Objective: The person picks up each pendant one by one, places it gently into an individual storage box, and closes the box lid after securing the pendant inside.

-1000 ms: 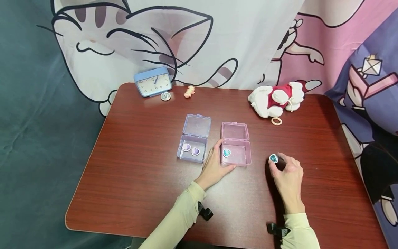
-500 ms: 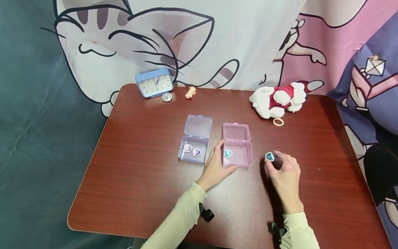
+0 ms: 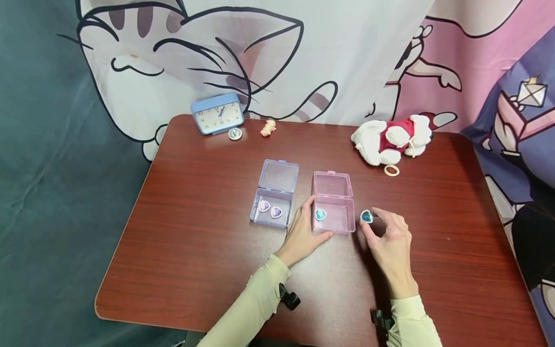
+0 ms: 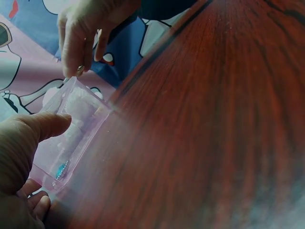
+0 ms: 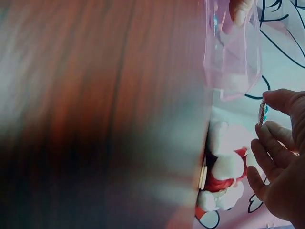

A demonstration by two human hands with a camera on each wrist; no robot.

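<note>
My left hand point(image 3: 301, 237) holds the pink clear plastic box point(image 3: 341, 217) at its left side and front, thumb along the front wall. The box's lid is raised, and one teal heart-shaped gem point(image 3: 320, 214) with a pale edge lies inside at the left. My right hand point(image 3: 393, 243) pinches another, darker teal heart-shaped gem point(image 3: 366, 216) between thumb and fingertips, just right of the box. In the right wrist view this pinched gem point(image 5: 262, 112) appears edge-on, thin and flat, while the other fingers are loosely bent.
Left of the pink box stands a purple clear box point(image 3: 279, 176), lid up, holding two purple heart gems point(image 3: 276, 212). Along the back are a blue clock point(image 3: 218, 114), a round silver badge point(image 3: 235, 134), a small figurine point(image 3: 268, 127), a white-and-red plush toy point(image 3: 391, 140) and a beige ring point(image 3: 391, 170).
My right hand has moved left with the teal gem, coming close to the pink box's right side. The left hand keeps its hold on the box. The head view has shifted slightly.
</note>
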